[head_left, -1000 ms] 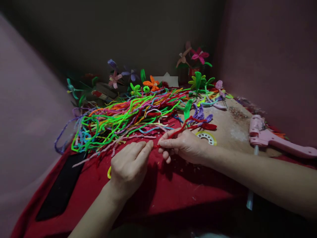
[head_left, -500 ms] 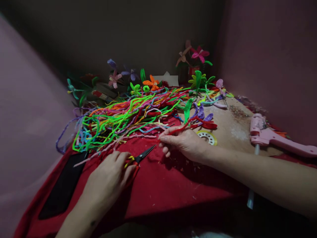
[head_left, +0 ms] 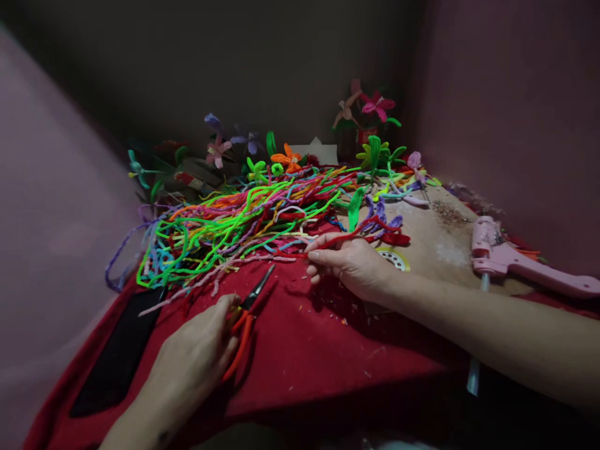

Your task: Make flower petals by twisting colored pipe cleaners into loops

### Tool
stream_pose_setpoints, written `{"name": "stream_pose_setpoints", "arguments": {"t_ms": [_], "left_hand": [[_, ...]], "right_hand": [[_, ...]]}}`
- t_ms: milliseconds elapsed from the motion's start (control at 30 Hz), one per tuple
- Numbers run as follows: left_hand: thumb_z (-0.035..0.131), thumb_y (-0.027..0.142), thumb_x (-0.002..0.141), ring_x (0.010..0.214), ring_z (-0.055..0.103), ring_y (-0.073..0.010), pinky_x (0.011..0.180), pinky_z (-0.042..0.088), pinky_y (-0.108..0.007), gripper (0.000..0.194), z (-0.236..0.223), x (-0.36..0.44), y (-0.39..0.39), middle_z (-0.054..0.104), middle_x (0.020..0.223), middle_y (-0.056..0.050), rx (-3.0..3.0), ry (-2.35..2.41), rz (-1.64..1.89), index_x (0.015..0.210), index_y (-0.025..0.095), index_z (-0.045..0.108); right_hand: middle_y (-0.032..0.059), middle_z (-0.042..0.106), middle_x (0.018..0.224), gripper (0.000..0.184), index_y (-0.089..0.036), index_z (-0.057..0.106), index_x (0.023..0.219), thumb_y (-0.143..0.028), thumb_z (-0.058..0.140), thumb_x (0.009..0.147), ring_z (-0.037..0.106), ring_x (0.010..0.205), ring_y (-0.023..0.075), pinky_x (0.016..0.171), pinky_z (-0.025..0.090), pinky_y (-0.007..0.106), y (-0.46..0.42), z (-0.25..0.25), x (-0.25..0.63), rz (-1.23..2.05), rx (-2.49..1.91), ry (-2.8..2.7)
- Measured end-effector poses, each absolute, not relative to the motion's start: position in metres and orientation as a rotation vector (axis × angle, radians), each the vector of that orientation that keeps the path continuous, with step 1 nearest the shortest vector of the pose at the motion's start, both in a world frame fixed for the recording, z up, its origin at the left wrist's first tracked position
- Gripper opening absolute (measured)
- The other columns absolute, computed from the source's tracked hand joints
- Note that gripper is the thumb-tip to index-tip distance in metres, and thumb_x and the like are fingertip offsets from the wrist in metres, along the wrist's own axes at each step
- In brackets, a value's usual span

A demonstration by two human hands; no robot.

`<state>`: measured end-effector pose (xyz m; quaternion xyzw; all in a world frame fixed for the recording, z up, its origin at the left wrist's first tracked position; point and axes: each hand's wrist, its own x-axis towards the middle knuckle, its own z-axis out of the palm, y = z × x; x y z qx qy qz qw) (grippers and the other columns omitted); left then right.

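My left hand [head_left: 206,340] is closed around the handles of a pair of scissors [head_left: 246,331] with orange-red grips, its dark blades pointing up and to the right above the red cloth. Between the thumb and fingers of my right hand [head_left: 351,262] I pinch a red pipe cleaner [head_left: 344,237]. One end of it sticks out to the left of my fingertips, and the rest trails back to the right over the hand. Just beyond my hands lies a heap of many-coloured pipe cleaners [head_left: 248,212]. Purple looped petals [head_left: 379,211] and a green leaf [head_left: 355,209] lie behind my right hand.
A pink glue gun [head_left: 515,256] rests at the right on a brown board [head_left: 422,231], near a yellow tape roll [head_left: 398,259]. A black phone-like slab [head_left: 117,353] lies at the left on the red cloth [head_left: 300,356]. Pipe-cleaner flowers [head_left: 287,157] stand at the back.
The scissors have drawn back left and down, away from my right hand, and turned more upright. My right hand has shifted slightly; more of the red pipe cleaner shows left of its fingertips.
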<state>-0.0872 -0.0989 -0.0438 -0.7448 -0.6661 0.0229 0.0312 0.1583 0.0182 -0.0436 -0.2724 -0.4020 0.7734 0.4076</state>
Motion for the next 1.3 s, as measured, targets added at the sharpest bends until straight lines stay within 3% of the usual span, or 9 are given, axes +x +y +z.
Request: {"name": "stream_pose_setpoints", "arguments": {"t_ms": [100, 233, 567, 1300], "left_hand": [[0.039, 0.023, 0.086, 0.080, 0.066, -0.0191, 0.064, 0.051, -0.027, 0.038, -0.042, -0.082, -0.107, 0.065, 0.100, -0.010, -2.262, -1.882, -0.040, 0.123, 0.017, 0.041], [0.033, 0.009, 0.085, 0.071, 0.063, -0.0190, 0.052, 0.048, -0.025, 0.048, -0.037, -0.058, -0.110, 0.059, 0.089, -0.009, -2.160, -1.799, 0.176, 0.132, 0.015, 0.037], [0.033, 0.002, 0.083, 0.062, 0.060, -0.0177, 0.043, 0.041, -0.023, 0.048, -0.032, -0.032, -0.100, 0.055, 0.080, -0.007, -2.069, -1.695, 0.325, 0.128, 0.013, 0.047], [0.036, 0.001, 0.082, 0.061, 0.062, -0.0170, 0.040, 0.041, -0.021, 0.049, -0.031, -0.030, -0.099, 0.060, 0.081, -0.007, -2.086, -1.662, 0.334, 0.127, 0.013, 0.050]], "right_hand": [[-0.0005, 0.058, 0.062, 0.017, -0.012, 0.058, 0.070, -0.017, 0.073, 0.064, 0.061, 0.055, 0.0105, 0.053, 0.053, 0.024, 0.018, -0.043, 0.157, 1.948, -0.701, -0.978], [-0.0003, 0.058, 0.063, 0.020, -0.011, 0.057, 0.070, -0.018, 0.075, 0.063, 0.060, 0.055, 0.0104, 0.053, 0.052, 0.025, 0.016, -0.041, 0.157, 1.969, -0.699, -0.957], [0.0005, 0.059, 0.061, 0.014, -0.010, 0.060, 0.074, -0.010, 0.070, 0.065, 0.061, 0.055, 0.0110, 0.055, 0.053, 0.026, 0.014, -0.040, 0.158, 2.009, -0.683, -0.938], [0.0037, 0.061, 0.055, 0.009, -0.007, 0.065, 0.075, -0.006, 0.064, 0.067, 0.060, 0.051, 0.0130, 0.051, 0.054, 0.028, 0.013, -0.042, 0.159, 2.047, -0.687, -0.905]]}}
